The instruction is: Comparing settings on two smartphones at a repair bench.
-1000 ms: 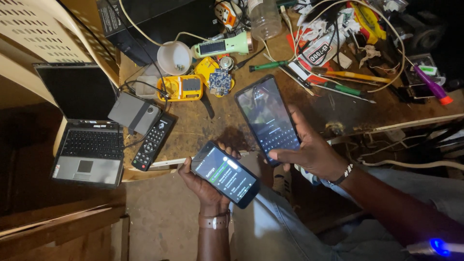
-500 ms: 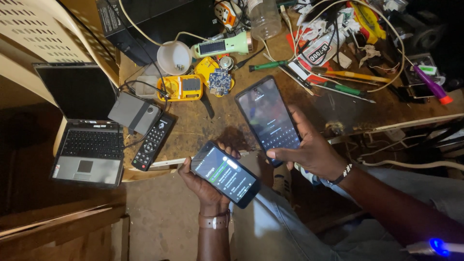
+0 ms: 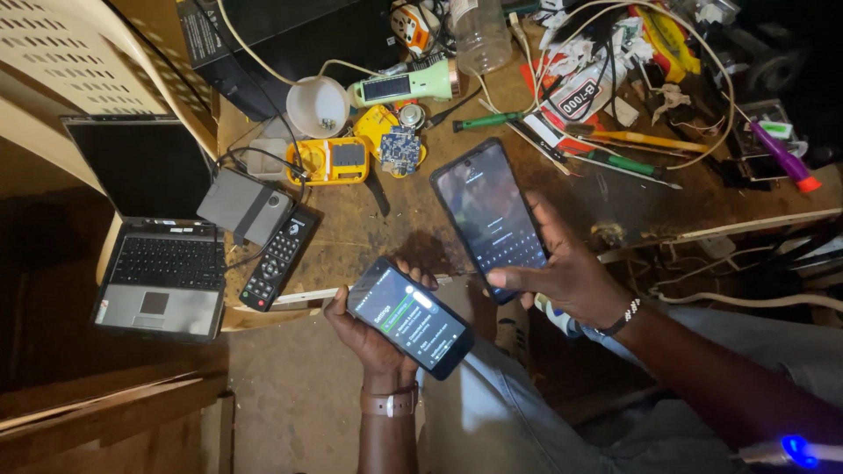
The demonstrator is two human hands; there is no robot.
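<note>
Head view: I see my left hand (image 3: 373, 329) cupped under a small phone (image 3: 409, 317), fingers wrapped round its edges, screen lit and tilted toward me. It hangs past the bench's near edge, over my lap, at about 6 o'clock from the bench's middle. My right hand (image 3: 571, 279) grips a big phone (image 3: 489, 217), fingers closed behind it and the thumb lying across the lower screen; this one sits over the bench (image 3: 386, 233) edge, at 1 o'clock from the small phone.

The risks, as I judge them: each phone is held one-handed, so a thumb press on the big one could lever it out of the grip and onto the bench or the floor. The small phone has nothing under it but my knee, so a slip there means a drop. At 12 o'clock lie screwdrivers (image 3: 615, 162), loose cables and a bare circuit board (image 3: 402, 147); setting a phone down among them could scratch its glass. The remote (image 3: 279, 259) at 9 o'clock sits near the bench edge, within elbow reach.
</note>
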